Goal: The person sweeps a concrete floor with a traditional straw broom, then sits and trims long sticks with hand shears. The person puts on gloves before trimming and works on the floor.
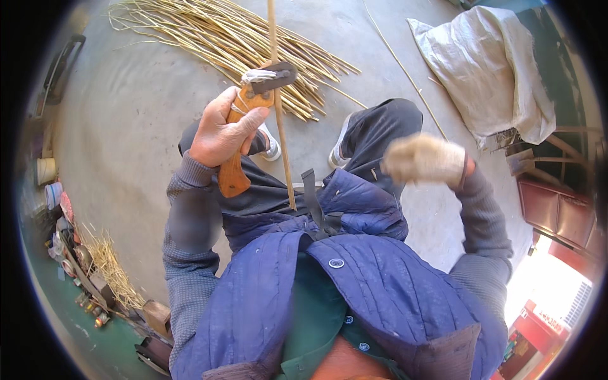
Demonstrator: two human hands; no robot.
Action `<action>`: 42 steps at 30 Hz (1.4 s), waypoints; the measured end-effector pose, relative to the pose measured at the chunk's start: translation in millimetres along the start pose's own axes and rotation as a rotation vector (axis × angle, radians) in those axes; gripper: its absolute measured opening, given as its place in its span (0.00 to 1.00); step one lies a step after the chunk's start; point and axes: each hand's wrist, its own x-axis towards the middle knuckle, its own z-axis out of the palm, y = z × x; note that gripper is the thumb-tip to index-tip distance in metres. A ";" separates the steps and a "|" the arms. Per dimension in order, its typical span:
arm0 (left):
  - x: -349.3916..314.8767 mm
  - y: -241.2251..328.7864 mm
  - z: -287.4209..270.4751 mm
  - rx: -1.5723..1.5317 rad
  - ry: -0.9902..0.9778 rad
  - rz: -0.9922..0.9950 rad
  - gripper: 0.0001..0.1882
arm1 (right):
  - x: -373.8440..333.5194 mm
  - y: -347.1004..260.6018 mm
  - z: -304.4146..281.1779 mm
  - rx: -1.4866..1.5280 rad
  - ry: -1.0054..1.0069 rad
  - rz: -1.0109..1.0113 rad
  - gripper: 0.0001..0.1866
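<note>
My left hand (221, 133), its fingers whitish as if covered, is closed round a wooden-handled tool (234, 177). A short dark metal blade (277, 77) crosses the tool's top, with white cord (256, 76) wound beside it. Against the blade runs a thin brown stick (280, 133), from the upper edge of the view down to my lap; whether the left thumb touches it I cannot tell. My right hand (421, 159), in a whitish work glove, hovers over my right knee. Motion smears its fingers, so anything in them is hidden.
Beyond my feet a large bundle of thin sticks (209, 31) lies on the grey concrete floor (126, 126). One long stick (405, 69) lies apart. A white woven sack (487, 69) is at far right, and dark-red panels (557, 209) stand below it. Clutter and straw (114, 266) line the left side.
</note>
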 end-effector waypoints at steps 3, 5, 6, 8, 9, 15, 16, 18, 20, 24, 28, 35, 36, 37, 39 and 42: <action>10.3 0.4 7.3 0.012 0.000 -0.008 0.11 | -10.0 88.3 55.4 0.035 -0.263 -0.012 0.14; 14.1 -1.7 10.0 0.003 0.009 -0.006 0.11 | 6.7 110.4 42.5 -0.112 -0.047 -0.395 0.16; 11.4 -1.6 10.3 -0.004 0.031 -0.005 0.11 | 18.3 91.4 12.5 -0.349 0.267 -0.718 0.17; 11.4 -1.5 14.1 -0.015 0.053 -0.005 0.11 | 33.0 34.5 -40.4 -0.752 1.083 -0.330 0.21; 12.8 0.2 15.6 -0.026 0.049 -0.008 0.11 | 37.8 6.8 -65.1 -0.794 1.360 -0.016 0.24; 10.4 -7.9 17.4 -0.129 0.084 -0.018 0.10 | 37.4 -7.3 -31.8 0.249 0.018 -0.016 0.25; 13.9 -8.2 21.0 -0.146 0.067 -0.014 0.10 | 40.4 2.5 -13.9 -0.171 0.370 -0.135 0.26; 18.1 -10.3 30.1 -0.179 0.057 0.001 0.10 | 70.9 29.1 -9.7 -0.805 1.148 -0.190 0.29; 17.4 -12.7 37.2 -0.189 0.060 0.013 0.10 | 74.7 25.1 -24.0 -0.481 1.532 -0.263 0.29; 24.4 -24.0 45.4 -0.225 0.121 0.032 0.12 | 93.7 -9.2 5.2 0.332 0.983 -0.367 0.25; 30.6 -26.5 63.3 -0.259 0.160 0.030 0.14 | 103.8 -70.3 36.5 0.554 0.663 -0.315 0.22; 43.5 -34.5 68.9 -0.317 0.200 0.041 0.14 | 128.9 -67.8 33.9 0.232 0.762 -0.285 0.20; 46.4 -33.4 68.7 -0.325 0.217 0.056 0.15 | 117.6 -83.0 28.5 0.380 0.702 -0.212 0.19; 48.2 -32.3 68.5 -0.332 0.234 0.071 0.15 | 119.3 -85.3 26.3 0.423 0.665 -0.187 0.19; 49.0 -27.9 68.0 -0.337 0.257 0.046 0.13 | 119.7 -87.6 22.2 0.505 0.595 -0.138 0.19; 68.4 -24.6 63.1 -0.314 0.369 0.031 0.12 | 126.2 -47.6 34.3 -0.222 0.835 -0.443 0.11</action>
